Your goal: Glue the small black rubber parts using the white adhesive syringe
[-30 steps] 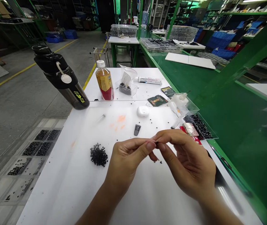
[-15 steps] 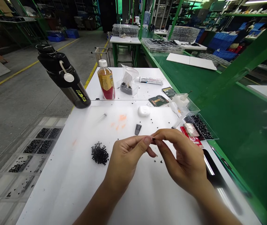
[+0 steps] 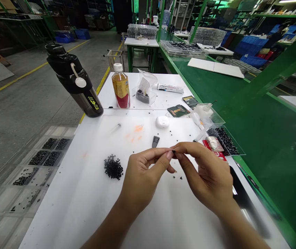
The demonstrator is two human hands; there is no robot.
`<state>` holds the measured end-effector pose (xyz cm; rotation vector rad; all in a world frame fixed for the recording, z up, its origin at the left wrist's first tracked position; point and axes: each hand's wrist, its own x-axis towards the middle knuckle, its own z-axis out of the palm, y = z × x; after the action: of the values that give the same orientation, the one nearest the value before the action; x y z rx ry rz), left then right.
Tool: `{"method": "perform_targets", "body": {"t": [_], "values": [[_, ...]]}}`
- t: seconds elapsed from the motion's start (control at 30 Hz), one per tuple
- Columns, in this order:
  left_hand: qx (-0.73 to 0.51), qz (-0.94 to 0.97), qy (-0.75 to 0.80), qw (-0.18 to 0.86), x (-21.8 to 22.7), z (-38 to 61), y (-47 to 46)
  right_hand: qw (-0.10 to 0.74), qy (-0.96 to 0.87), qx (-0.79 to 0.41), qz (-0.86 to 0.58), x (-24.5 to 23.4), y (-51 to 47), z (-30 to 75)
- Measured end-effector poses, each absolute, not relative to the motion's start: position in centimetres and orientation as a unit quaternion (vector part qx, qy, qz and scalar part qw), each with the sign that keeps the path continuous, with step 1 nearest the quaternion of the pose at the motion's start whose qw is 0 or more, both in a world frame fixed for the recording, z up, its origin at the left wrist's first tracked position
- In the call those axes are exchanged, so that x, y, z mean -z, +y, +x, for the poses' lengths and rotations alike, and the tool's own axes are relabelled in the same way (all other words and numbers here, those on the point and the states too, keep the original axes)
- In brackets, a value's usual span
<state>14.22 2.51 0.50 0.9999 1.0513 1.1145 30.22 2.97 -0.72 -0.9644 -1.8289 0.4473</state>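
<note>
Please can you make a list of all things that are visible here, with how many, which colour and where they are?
drink tumbler: 1, black and clear, far left of table
plastic drink bottle: 1, amber and red, far end of table
tube: 1, white, far end of table
clear box with plastic bag: 1, clear, far end of table
packets: 2, dark green, right of earbud-like case
earbud-like case: 1, white, middle of table
pile of granules: 1, black, left of hands
clear tray of granules: 1, black inside, right table edge
white table: 1, white, under everything
left hand: 1, front of table, pinching tiny black piece
right hand: 1, front of table, pinching same piece
</note>
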Motion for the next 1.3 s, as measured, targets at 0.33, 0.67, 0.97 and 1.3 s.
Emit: {"method": "perform_targets", "body": {"t": [0.33,0.67,0.97,1.3], "values": [[-0.495,0.468,0.498,0.536,-0.4,14.4,2.0,0.504,-0.725,-0.219,-0.415,1.0,2.8,30.2],[-0.489,0.525,0.532,0.449,0.1,14.6,1.9,0.513,-0.708,-0.152,-0.462,1.6,2.4,28.5],[-0.494,0.628,0.532,0.282,0.6,14.9,1.7,0.494,-0.707,-0.146,-0.485,1.3,2.0,28.3],[-0.500,0.539,0.530,0.423,-0.3,14.6,1.8,0.516,-0.656,-0.298,-0.463,1.3,2.4,29.1]]}}
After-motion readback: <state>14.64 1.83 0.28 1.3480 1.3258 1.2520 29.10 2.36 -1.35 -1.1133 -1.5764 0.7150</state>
